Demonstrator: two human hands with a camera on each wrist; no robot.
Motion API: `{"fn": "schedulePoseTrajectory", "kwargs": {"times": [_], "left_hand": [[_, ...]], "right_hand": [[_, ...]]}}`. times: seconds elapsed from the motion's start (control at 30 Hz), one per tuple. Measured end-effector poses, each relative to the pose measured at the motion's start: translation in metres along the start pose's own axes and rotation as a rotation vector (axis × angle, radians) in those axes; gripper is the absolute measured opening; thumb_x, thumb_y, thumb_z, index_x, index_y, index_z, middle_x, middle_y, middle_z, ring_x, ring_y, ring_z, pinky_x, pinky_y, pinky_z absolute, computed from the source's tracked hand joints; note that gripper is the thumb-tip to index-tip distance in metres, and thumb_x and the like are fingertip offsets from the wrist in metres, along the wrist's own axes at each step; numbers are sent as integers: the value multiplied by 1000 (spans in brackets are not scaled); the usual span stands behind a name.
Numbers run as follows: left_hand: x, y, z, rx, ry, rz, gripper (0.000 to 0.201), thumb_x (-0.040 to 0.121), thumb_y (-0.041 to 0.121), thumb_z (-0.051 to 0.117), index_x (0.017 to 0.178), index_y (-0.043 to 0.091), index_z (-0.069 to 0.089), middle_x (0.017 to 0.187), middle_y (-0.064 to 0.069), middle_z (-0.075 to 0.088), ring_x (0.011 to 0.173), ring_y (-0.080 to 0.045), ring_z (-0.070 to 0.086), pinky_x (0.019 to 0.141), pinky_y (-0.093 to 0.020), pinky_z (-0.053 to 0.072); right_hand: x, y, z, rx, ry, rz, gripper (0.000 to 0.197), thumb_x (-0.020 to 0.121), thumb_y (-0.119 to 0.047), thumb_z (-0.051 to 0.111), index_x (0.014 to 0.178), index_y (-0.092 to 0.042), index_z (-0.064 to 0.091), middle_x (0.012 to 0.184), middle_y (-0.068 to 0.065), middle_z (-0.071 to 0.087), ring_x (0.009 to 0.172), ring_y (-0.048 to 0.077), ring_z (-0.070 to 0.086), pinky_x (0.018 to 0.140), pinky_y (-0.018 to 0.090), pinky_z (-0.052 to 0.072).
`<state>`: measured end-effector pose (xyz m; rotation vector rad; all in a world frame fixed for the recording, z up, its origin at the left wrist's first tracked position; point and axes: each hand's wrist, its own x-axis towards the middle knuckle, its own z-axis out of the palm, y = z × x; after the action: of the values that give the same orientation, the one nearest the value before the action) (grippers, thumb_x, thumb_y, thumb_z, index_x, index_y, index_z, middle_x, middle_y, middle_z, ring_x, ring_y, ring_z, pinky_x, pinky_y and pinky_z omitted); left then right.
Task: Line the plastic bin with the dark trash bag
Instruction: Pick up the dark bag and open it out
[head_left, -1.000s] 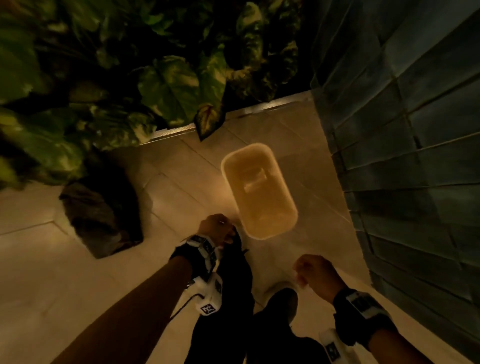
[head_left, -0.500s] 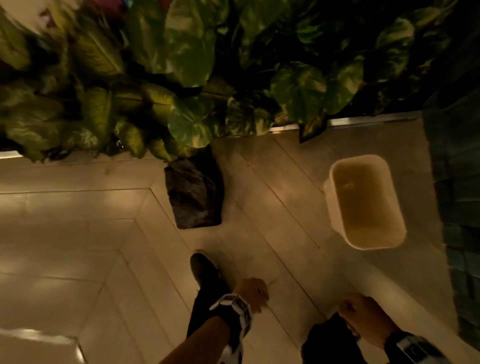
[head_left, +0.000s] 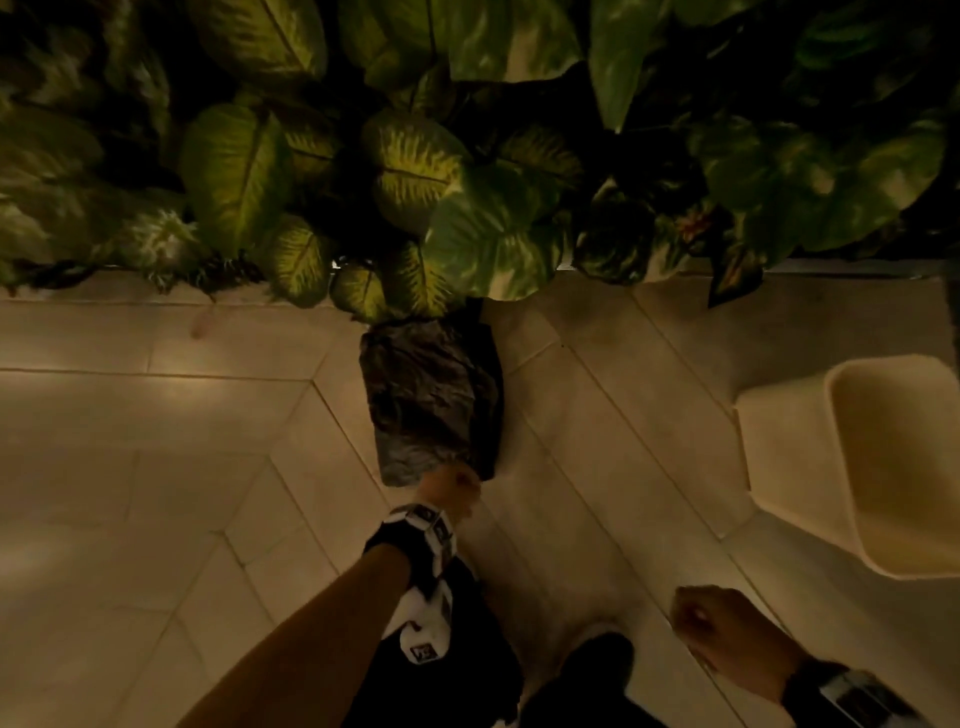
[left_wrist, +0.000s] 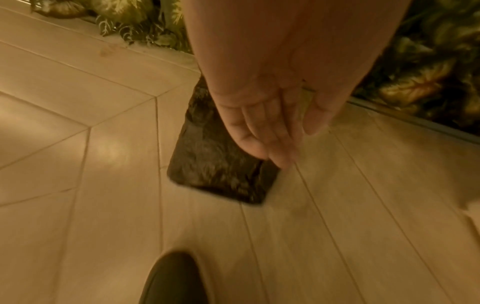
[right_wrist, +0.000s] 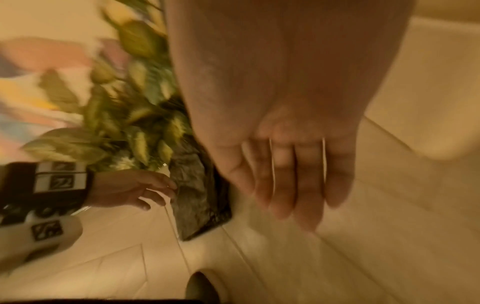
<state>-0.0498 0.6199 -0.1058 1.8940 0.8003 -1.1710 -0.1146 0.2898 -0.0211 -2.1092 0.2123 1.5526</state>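
Trash bag (head_left: 431, 400), folded flat on the floor, lies just beyond the left hand (head_left: 449, 491) in the head view; the bin (head_left: 893, 462) stands beyond the right hand (head_left: 727, 631). Left wrist view: loose empty fingers (left_wrist: 262, 131) over its near corner. Right wrist view: relaxed, holding nothing. Thin flat plastic could slip a hasty pinch.

I see bare forearms, no sleeves. Each wrist wears a black band (head_left: 410, 540) carrying white blocks printed with square black-and-white markers; the right band (head_left: 852, 693) shows only partly. Dark trousers (head_left: 467, 675) and a dark, light-soled shoe (head_left: 602, 654) sit below.
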Motion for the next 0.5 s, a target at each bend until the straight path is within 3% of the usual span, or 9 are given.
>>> {"fn": "schedulePoseTrajectory", "kwargs": {"times": [0.07, 0.1, 0.17, 0.23, 0.33, 0.4, 0.47, 0.5], "left_hand": [[19, 10, -21, 127, 152, 86, 20, 86, 17, 53, 99, 10, 66, 95, -9, 66, 95, -32, 64, 89, -41, 51], [25, 14, -31, 149, 221, 136, 26, 86, 17, 54, 108, 10, 63, 105, -12, 67, 102, -32, 63, 91, -41, 51], [46, 20, -51, 113, 352, 186, 43, 86, 20, 56, 127, 8, 51, 131, -19, 53, 117, -38, 52, 100, -45, 44], [79, 21, -71, 37, 492, 105, 72, 82, 34, 62, 142, 13, 29, 148, -18, 29, 128, -43, 36, 107, -50, 35], [140, 12, -99, -58, 481, -12, 110, 67, 56, 69, 148, 23, 4, 158, -9, 6, 141, -40, 14, 115, -51, 21], [171, 4, -104, -181, 421, 10, 127, 53, 61, 78, 148, 18, 5, 157, -11, 15, 141, -36, 22, 114, -45, 26], [202, -7, -102, -277, 427, 95, 107, 62, 45, 79, 145, 16, 19, 149, -14, 33, 134, -35, 37, 110, -44, 34], [206, -8, -101, -250, 429, 155, 92, 69, 45, 74, 142, 17, 26, 145, -12, 38, 131, -36, 41, 109, -46, 36]], "right_hand": [[17, -10, -11, -9, -3, -30, 25, 88, -16, 53, 63, -23, 52, 51, -4, 53, 47, 1, 49, 56, 19, 37], [24, -14, -19, -14, 19, -51, 29, 87, -17, 54, 61, -28, 50, 54, -4, 52, 49, 2, 49, 57, 21, 38], [39, -15, -33, -10, 87, -114, 30, 87, -19, 56, 60, -28, 50, 57, -6, 57, 53, 2, 51, 60, 24, 41], [46, -14, -37, 134, 125, -170, 25, 89, -15, 58, 64, -20, 57, 59, -3, 61, 54, 2, 54, 61, 25, 44], [56, -19, -36, 309, 137, -210, 16, 87, -5, 60, 73, -5, 66, 64, 17, 67, 57, 19, 62, 59, 29, 49], [68, -24, -28, 363, 148, -265, 14, 87, -4, 60, 75, -3, 67, 66, 21, 67, 58, 22, 63, 59, 30, 51], [88, -25, -18, 352, 183, -301, 13, 87, -8, 61, 76, -7, 67, 67, 15, 68, 61, 20, 65, 62, 30, 52], [96, -26, -15, 333, 199, -315, 14, 87, -10, 61, 76, -11, 68, 67, 10, 69, 61, 17, 65, 63, 30, 52]]}}
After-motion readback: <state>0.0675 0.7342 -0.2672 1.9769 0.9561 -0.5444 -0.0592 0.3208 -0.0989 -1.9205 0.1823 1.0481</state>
